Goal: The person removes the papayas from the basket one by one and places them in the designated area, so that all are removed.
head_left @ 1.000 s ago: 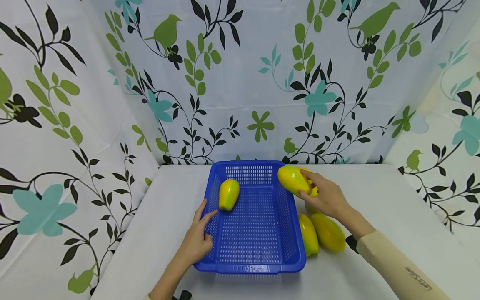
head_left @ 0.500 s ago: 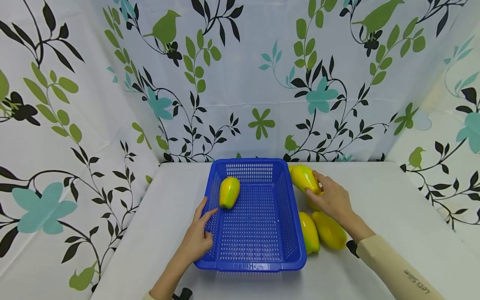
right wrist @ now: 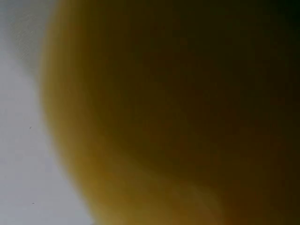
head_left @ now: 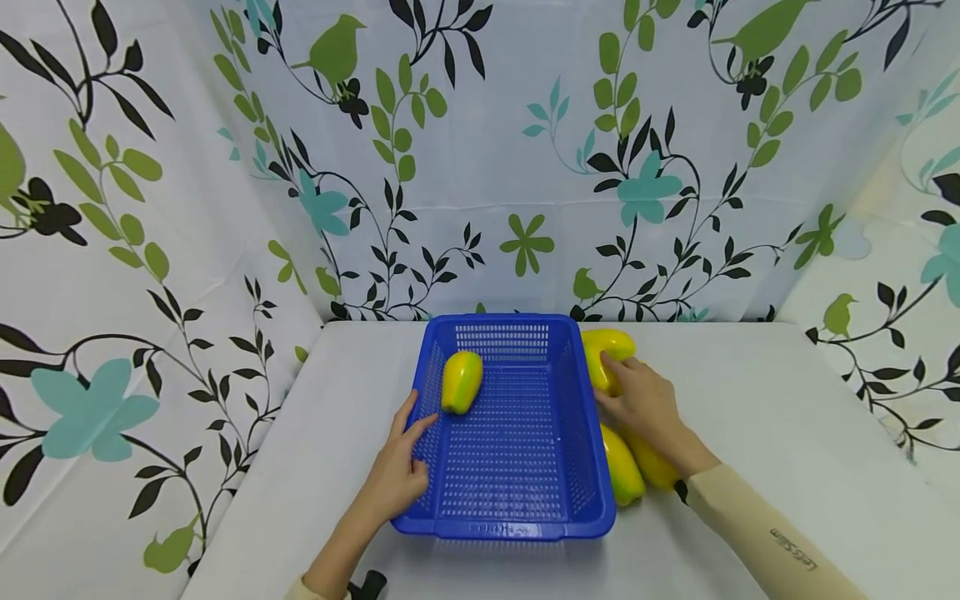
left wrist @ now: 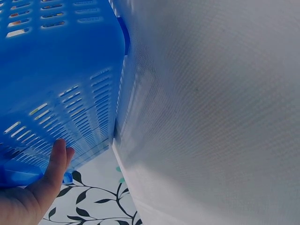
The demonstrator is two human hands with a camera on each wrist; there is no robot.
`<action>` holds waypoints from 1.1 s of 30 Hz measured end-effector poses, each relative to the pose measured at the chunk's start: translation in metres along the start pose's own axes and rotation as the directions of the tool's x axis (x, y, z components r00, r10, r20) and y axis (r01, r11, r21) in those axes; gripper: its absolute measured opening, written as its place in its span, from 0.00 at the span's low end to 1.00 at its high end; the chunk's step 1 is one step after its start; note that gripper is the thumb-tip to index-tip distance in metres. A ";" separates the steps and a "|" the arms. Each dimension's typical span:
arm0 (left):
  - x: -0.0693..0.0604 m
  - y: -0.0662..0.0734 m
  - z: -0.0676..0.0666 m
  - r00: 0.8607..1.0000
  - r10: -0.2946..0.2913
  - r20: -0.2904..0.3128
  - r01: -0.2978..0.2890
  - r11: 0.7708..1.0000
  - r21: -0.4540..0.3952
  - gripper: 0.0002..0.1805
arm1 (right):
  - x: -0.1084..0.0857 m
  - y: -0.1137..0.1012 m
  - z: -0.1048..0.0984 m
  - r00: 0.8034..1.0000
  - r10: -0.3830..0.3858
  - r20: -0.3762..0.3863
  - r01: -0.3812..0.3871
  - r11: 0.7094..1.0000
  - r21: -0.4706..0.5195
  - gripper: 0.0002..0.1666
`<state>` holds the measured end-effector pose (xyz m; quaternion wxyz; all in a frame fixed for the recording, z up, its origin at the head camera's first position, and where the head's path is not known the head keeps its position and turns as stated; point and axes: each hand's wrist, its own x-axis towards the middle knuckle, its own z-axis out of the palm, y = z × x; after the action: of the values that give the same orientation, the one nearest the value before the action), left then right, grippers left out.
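A blue perforated plastic basket [head_left: 498,531] stands on the white table. Inside, near its left wall, lies one yellow-green mango [head_left: 462,382]. My left hand [head_left: 396,477] holds the basket's left rim, one finger reaching inside; in the left wrist view, fingers of the left hand [left wrist: 49,180] lie against the outer wall. Beside the right rim, my right hand [head_left: 643,402] grips a yellow mango [head_left: 604,372], partly hidden by the fingers. Behind it is another mango [head_left: 611,340]. A blurred yellow surface [right wrist: 140,117] fills most of the right wrist view.
Right of the basket, a yellow-green mango [head_left: 622,468] lies close to its wall, with a further mango [head_left: 654,467] partly under my right forearm. The white table [head_left: 757,400] extends to both sides. A patterned curtain [head_left: 480,167] hangs behind.
My right hand has moved from above the basket's right rim, with the mango, down to the right among the other mangoes. The left hand stays on the rim.
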<state>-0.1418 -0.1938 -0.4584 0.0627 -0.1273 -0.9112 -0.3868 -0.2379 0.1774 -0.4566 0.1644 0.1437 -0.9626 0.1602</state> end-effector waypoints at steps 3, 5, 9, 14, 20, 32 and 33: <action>0.000 0.001 0.001 1.000 0.002 0.004 -0.001 1.000 -0.009 0.37 | -0.001 -0.001 0.004 1.000 -0.012 0.008 0.012 1.000 -0.015 0.38; 0.000 0.002 0.001 1.000 0.007 0.002 -0.007 1.000 -0.005 0.37 | -0.002 -0.002 0.006 1.000 -0.017 0.009 0.017 1.000 -0.012 0.36; 0.000 0.003 0.000 1.000 0.006 -0.003 -0.006 1.000 -0.008 0.37 | -0.003 -0.004 0.011 1.000 -0.028 -0.007 0.028 1.000 0.009 0.32; 0.002 0.004 -0.001 1.000 0.008 -0.004 -0.008 1.000 -0.009 0.37 | -0.006 -0.005 0.013 0.998 -0.037 -0.041 0.038 0.999 0.007 0.31; 0.002 0.004 -0.002 1.000 0.007 -0.010 -0.007 1.000 0.005 0.36 | -0.008 -0.004 0.011 0.999 -0.028 -0.029 0.028 1.000 0.000 0.29; 0.000 0.001 0.000 1.000 0.006 -0.009 -0.006 1.000 -0.001 0.36 | 0.003 -0.007 -0.012 0.997 0.014 0.070 -0.013 1.000 -0.022 0.27; 0.000 0.001 0.000 1.000 0.005 -0.009 -0.005 1.000 0.001 0.36 | 0.004 -0.008 -0.015 0.997 0.018 0.076 -0.017 1.000 -0.018 0.27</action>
<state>-0.1412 -0.1933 -0.4576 0.0677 -0.1280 -0.9107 -0.3869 -0.2349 0.1742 -0.4396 0.1272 0.1400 -0.9708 0.1477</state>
